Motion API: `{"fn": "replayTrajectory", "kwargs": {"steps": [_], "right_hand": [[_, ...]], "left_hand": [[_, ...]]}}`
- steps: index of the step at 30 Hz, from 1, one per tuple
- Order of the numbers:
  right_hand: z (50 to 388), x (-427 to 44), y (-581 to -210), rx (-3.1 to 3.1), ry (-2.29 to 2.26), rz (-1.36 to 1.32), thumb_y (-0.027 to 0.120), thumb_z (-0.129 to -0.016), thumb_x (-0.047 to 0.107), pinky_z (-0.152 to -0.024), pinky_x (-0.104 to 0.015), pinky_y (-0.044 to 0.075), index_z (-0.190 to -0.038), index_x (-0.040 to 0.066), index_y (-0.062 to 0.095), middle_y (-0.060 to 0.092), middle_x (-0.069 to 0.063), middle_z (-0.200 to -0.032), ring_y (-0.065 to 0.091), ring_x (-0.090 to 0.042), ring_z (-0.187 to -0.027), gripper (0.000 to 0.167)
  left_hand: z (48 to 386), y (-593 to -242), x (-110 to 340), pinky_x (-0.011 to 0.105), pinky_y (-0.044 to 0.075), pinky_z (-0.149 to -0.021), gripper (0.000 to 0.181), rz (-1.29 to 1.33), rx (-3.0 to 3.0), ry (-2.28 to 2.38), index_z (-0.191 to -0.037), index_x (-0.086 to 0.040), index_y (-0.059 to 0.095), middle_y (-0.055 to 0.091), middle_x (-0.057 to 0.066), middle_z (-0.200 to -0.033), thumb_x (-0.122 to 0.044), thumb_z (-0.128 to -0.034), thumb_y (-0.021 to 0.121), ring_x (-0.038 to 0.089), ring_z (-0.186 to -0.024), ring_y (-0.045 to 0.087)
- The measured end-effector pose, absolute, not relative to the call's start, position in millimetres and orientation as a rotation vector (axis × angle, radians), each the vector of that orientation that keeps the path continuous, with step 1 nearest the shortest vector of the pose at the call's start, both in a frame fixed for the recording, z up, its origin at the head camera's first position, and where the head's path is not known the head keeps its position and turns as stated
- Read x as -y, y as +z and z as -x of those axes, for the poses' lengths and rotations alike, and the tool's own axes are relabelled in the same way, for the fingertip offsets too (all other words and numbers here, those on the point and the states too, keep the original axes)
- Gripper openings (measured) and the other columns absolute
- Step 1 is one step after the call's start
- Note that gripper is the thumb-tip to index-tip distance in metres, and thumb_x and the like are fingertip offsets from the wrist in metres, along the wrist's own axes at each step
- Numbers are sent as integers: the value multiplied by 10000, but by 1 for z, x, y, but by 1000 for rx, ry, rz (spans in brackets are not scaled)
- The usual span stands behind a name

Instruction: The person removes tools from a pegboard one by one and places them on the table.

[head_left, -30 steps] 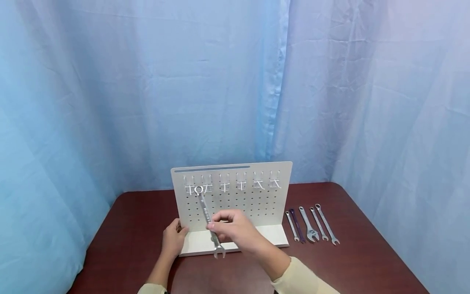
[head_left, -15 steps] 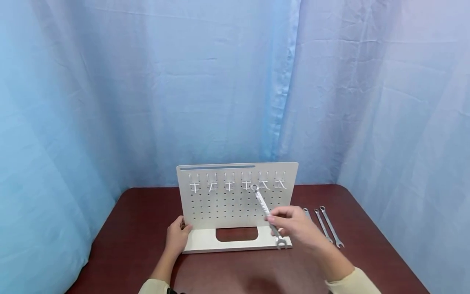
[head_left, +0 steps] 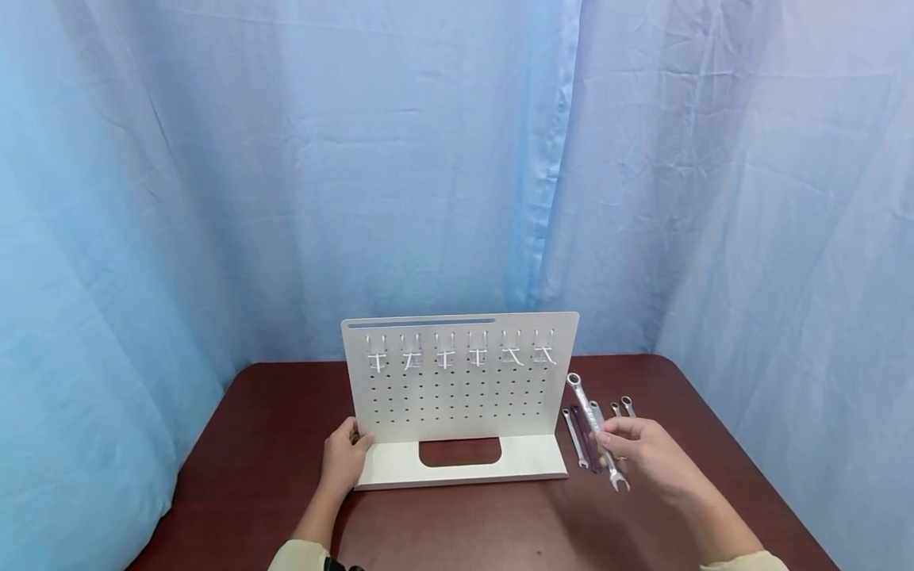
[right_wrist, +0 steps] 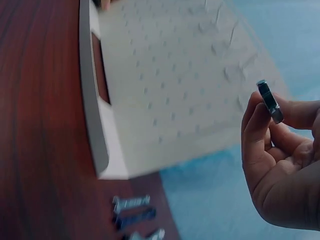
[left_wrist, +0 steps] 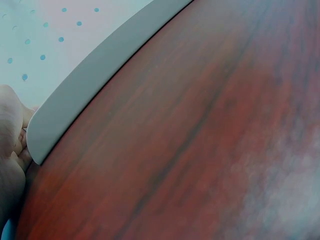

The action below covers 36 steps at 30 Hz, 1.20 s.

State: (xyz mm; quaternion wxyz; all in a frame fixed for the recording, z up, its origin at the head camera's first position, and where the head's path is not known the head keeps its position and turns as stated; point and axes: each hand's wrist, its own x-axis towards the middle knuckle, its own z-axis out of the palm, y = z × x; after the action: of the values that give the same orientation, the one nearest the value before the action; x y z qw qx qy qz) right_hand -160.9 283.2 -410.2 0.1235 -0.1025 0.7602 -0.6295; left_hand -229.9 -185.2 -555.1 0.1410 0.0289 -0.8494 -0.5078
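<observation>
My right hand [head_left: 653, 460] pinches a silver combination wrench [head_left: 593, 424] between thumb and fingers, ring end up and open end down. It is above the right side of the table, over a row of wrenches. In the right wrist view the wrench [right_wrist: 270, 101] shows end-on in the fingers. My left hand [head_left: 344, 458] grips the lower left edge of a white pegboard stand [head_left: 457, 404], thumb in front. In the left wrist view that hand [left_wrist: 10, 135] is partly cut off at the frame's edge beside the stand's base [left_wrist: 85, 85].
Several white hooks [head_left: 444, 353] line the pegboard's top. On the table [head_left: 278, 412] at right lie a small silver wrench [head_left: 574, 440], a purple wrench [head_left: 580, 420] and others partly hidden by my right hand. Blue curtains [head_left: 400, 159] surround the table.
My right hand has carried the wrench rightward from before the pegboard's left half to over the row of wrenches. The left hand has stayed on the stand's edge.
</observation>
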Motion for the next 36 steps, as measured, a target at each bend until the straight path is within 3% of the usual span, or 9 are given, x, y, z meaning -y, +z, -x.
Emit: {"fn": "replayTrajectory", "kwargs": {"steps": [7,14,17,20,25,27,31,36], "right_hand": [[176,-328,-434,-2337,-1716,154,563,-1036,165,-554,-349,505,-1111,-76,625,640,-117,-842,594,-154,-669,260],[204,-375,-458,-2640,-1474,-69,514,-1048,128,-568,-364,468,-1192,-121,588,549,-59,-735,514,-179,-619,297],[216,-396,-471,-2757,-1338,-127,507,-1044,120,-585,-355,447,-1218,-158,571,533,-65,-744,501,-193,-655,333],[224,-414,-483,-2848,-1197,-198,534,-1027,135,-639,-379,475,-1188,-168,594,622,-150,-863,569,-262,-770,348],[231,-434,-504,-2895,-1073,-258,553,-1014,146,-751,-509,510,-1128,-191,607,633,-316,-1048,596,-451,-964,360],[232,-438,-511,-2886,-1079,-278,551,-1007,136,-739,-501,508,-1110,-193,613,637,-308,-1020,600,-434,-932,351],[234,-441,-520,-2882,-1114,-318,531,-998,105,-626,-397,467,-1076,-176,643,648,-178,-877,567,-269,-756,312],[238,-438,-522,-2909,-1080,-346,532,-1004,128,-575,-377,427,-1036,-148,672,620,-111,-797,517,-227,-675,311]], "left_hand": [[229,-554,185,485,507,-844,125,-93,2444,-1471,-1052,-7,655,706,156,-1021,-3,-931,683,305,-1010,645],[232,-555,183,450,502,-821,117,-96,2436,-1472,-1046,-26,658,708,132,-1007,-17,-933,687,275,-980,639],[232,-556,184,436,500,-804,113,-107,2434,-1466,-1040,-34,657,703,122,-993,-21,-933,690,258,-956,631],[232,-556,185,430,499,-794,109,-97,2438,-1463,-1036,-31,653,698,121,-984,-20,-934,689,254,-943,625],[231,-557,185,395,485,-762,86,-90,2448,-1482,-1002,-33,639,679,105,-942,-16,-934,689,230,-883,590],[230,-558,186,378,481,-745,85,-91,2450,-1480,-992,-37,637,677,94,-930,-13,-931,692,218,-864,580],[230,-558,186,380,488,-744,93,-90,2434,-1476,-990,-40,643,688,103,-937,-11,-923,700,222,-870,594],[230,-557,186,368,493,-732,96,-73,2418,-1459,-990,-43,647,697,100,-939,-9,-919,702,213,-867,605]]}}
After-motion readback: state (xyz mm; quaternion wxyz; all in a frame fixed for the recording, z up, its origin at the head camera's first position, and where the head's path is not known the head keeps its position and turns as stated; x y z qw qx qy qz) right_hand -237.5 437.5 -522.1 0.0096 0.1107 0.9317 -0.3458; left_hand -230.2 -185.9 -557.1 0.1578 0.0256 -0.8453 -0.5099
